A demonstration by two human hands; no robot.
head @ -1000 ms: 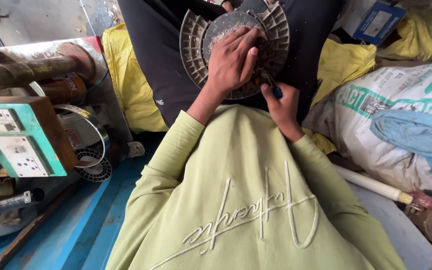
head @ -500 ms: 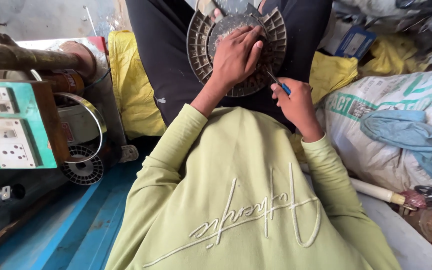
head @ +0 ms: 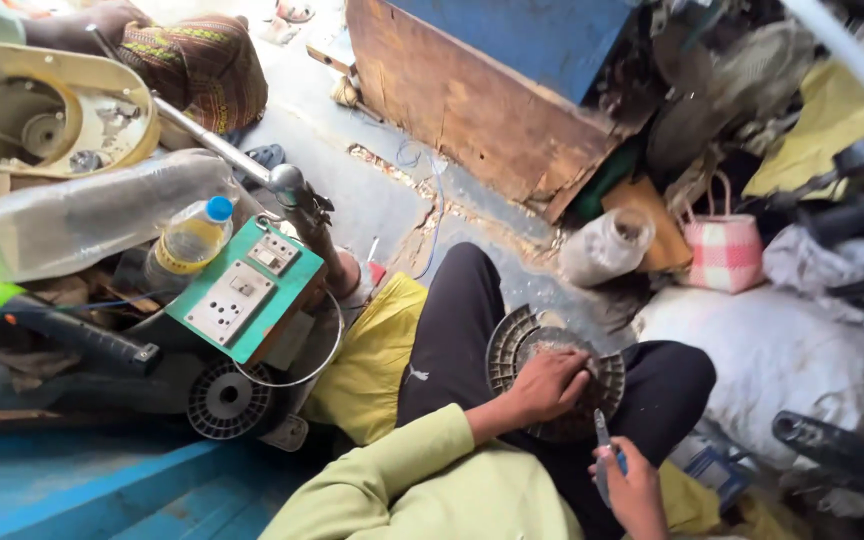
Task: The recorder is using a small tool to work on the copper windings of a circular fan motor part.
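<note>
Room: a cluttered workshop floor [head: 392, 190] of worn concrete, with a wooden board [head: 472, 110] propped against a blue panel at the far side.
White sack: a large pale sack [head: 772, 350] lay to the person's right, beside a pink checked bag [head: 724, 250].
Clutter at left: a cream fan housing [head: 42, 110], a clear plastic bottle [head: 82, 225] on its side, and a smaller blue-capped bottle [head: 190, 240] of yellowish liquid.
Switchboard: a green board with two white sockets [head: 244, 290] sat tilted on the pile, a wire ring below it.
Person: seated, in a pale green sleeve and black trousers, a yellow cloth [head: 372, 360] under the near leg.
Fan part: a round grey ribbed disc [head: 514, 345] rested on the person's lap, between the knees.
Left hand: the left hand [head: 550, 385] lay flat, fingers spread, pressing the disc down.
Right hand: the right hand [head: 632, 485] was closed around a blue-handled screwdriver [head: 604, 450], its tip pointing up towards the disc's edge.
Change: the view had swung wide since a moment before, taking in the room; the left hand stayed on the disc, while the tool had drawn back off it.
</note>
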